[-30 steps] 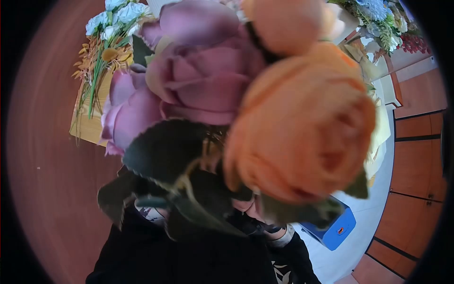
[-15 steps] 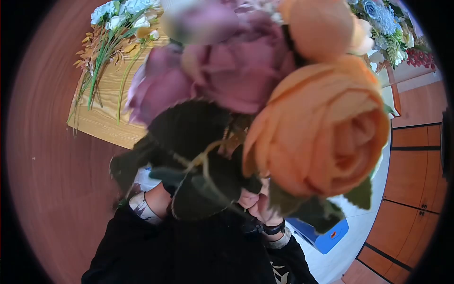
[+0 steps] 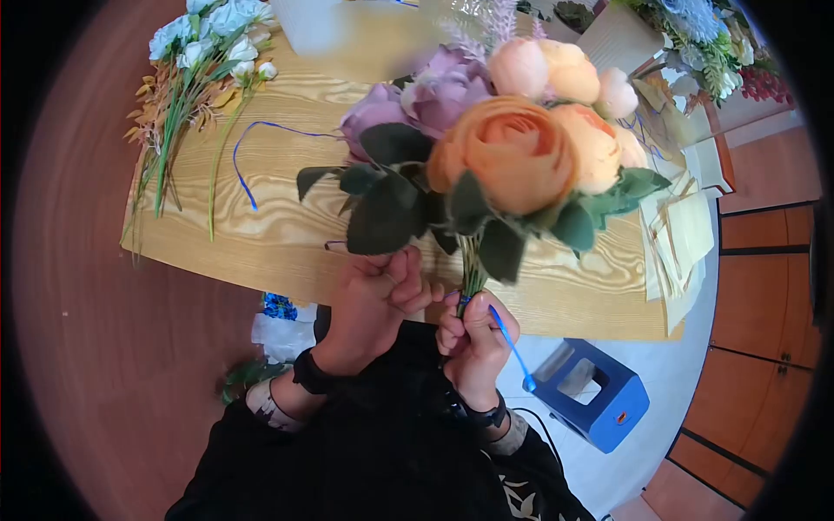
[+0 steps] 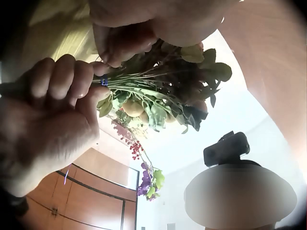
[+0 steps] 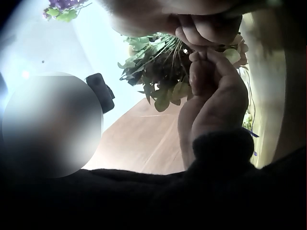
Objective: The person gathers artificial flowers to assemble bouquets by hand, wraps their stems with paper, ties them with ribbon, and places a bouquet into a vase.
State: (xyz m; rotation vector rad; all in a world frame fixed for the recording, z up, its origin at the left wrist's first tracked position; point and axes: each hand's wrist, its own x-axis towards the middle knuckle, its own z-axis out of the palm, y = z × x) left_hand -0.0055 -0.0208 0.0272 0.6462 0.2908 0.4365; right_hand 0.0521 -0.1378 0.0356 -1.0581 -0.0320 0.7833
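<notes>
A bouquet of orange and purple flowers (image 3: 521, 156) stands upright before the body in the head view, its green stems (image 3: 472, 265) gathered below the leaves. My right hand (image 3: 478, 347) grips these stems low down, thumb across them. Blue ribbon (image 4: 104, 82) is wound round the stems in the left wrist view; one end (image 3: 512, 347) hangs beside the right thumb. My left hand (image 3: 373, 300), fingers curled, pinches the ribbon's other side just left of the stems. In the right wrist view the left hand (image 5: 218, 91) has its fingertips close to the right hand (image 5: 206, 28).
The wooden table (image 3: 287, 208) carries pale blue and white flowers (image 3: 208, 43) at back left, loose blue ribbon (image 3: 239, 165), and cream paper sheets (image 3: 682, 234) at right. A blue box (image 3: 599, 391) lies below the right edge. More flowers (image 3: 695, 43) are at back right.
The bouquet has moved down and away from the head camera. Both hands and the stems, largely hidden behind blooms and leaves before, now show.
</notes>
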